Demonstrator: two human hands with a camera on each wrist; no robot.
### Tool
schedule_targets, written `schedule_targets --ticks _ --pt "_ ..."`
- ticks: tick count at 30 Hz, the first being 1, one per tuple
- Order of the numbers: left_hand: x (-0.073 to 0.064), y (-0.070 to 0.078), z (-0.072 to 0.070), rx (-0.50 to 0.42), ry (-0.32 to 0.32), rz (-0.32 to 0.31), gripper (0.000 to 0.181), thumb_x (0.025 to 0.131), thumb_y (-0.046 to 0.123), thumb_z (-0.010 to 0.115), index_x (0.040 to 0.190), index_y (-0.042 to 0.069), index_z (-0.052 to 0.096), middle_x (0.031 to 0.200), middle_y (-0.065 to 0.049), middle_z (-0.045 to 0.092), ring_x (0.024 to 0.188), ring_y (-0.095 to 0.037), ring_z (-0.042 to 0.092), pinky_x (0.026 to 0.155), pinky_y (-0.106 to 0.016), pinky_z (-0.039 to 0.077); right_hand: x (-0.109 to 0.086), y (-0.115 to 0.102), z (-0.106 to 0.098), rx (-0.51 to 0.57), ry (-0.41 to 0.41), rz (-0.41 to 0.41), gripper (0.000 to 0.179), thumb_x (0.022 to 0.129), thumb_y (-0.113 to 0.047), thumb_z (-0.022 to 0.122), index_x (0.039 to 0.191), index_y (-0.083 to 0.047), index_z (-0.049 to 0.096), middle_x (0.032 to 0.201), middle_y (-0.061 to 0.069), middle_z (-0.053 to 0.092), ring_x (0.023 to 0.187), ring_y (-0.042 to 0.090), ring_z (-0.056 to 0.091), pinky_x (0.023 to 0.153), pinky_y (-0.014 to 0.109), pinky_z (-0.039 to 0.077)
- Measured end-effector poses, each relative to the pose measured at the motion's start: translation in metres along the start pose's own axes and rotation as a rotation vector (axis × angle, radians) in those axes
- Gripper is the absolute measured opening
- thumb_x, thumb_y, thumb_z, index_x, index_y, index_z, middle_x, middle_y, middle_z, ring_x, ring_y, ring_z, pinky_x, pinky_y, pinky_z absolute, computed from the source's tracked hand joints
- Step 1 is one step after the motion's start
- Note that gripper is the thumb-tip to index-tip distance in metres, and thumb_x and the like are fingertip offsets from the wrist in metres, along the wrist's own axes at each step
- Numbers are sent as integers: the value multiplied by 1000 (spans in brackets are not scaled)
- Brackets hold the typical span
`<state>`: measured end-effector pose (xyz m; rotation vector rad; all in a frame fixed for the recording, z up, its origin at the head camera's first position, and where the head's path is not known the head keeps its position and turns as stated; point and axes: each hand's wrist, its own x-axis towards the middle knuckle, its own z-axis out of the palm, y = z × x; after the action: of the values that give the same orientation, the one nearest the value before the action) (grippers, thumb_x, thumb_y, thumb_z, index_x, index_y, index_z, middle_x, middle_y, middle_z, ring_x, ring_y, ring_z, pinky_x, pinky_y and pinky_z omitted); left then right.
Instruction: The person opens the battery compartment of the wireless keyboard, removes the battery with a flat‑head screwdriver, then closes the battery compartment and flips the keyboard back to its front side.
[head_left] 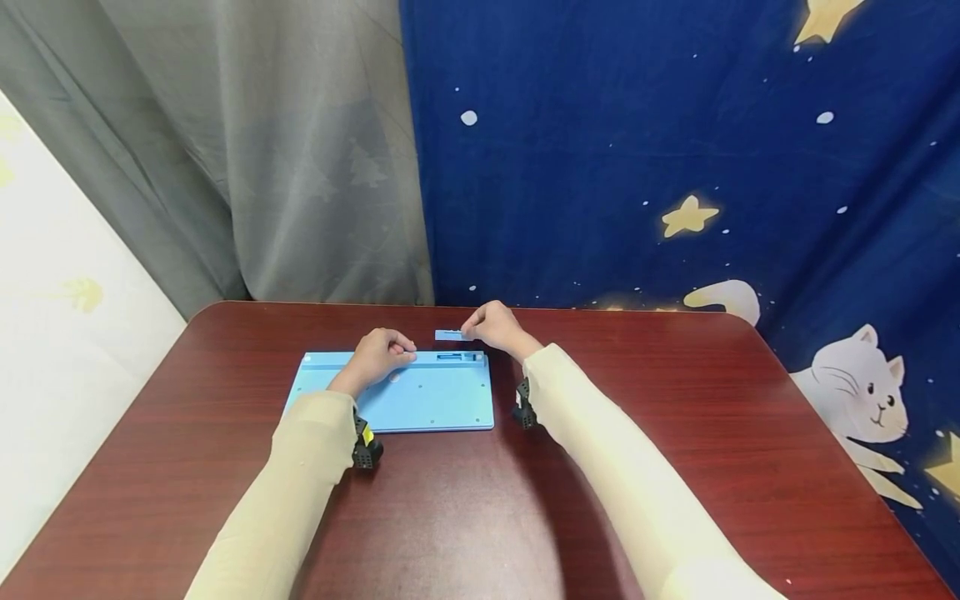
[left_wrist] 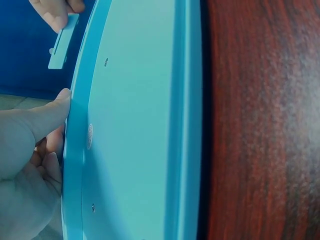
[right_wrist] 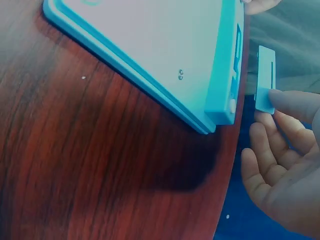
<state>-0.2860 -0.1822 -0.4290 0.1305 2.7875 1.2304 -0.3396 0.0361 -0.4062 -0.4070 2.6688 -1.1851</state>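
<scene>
A light blue keyboard [head_left: 442,400] lies face down on the table, its screwed back showing and a raised strip along its far edge. In that strip, toward the right end, is an uncovered battery compartment [head_left: 452,357]. My left hand [head_left: 377,357] grips the strip left of the compartment, thumb along the edge and other fingers curled at the far side. Just beyond the keyboard, my right hand [head_left: 495,327] pinches the right end of a small blue battery cover [right_wrist: 265,75] between thumb and fingers. The slotted cover is held up, apart from the keyboard.
The reddish-brown wooden table [head_left: 675,433] extends around the keyboard, with its far edge just behind the hands. Grey [head_left: 322,167] and blue star-patterned curtains [head_left: 600,167] hang behind it. Each wrist wears a small black camera [head_left: 367,450].
</scene>
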Motion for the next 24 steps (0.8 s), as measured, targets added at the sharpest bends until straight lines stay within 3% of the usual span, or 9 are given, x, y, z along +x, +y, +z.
schedule_targets --ticks 9,15,24 --pt "-2 1 0 3 3 11 18 86 13 65 98 0 65 93 -12 57 84 -24 47 71 -32 40 -8 -2 -6 -31 -57 -9 10 84 -9 66 86 -3 73 90 5 69 93 19 60 83 34 47" --pt "-2 1 0 1 5 20 17 86 13 65 97 0 65 92 -12 57 83 -24 48 71 -32 40 -12 -1 -5 -77 -90 -29 9 83 -10 67 86 -4 74 87 3 69 89 16 60 76 29 47" --pt "-2 0 0 0 4 22 17 86 13 65 97 1 65 93 -12 56 83 -24 48 72 -32 41 -15 2 -2 -96 -100 -43 7 80 -10 69 84 -6 74 83 1 69 84 13 59 72 26 45"
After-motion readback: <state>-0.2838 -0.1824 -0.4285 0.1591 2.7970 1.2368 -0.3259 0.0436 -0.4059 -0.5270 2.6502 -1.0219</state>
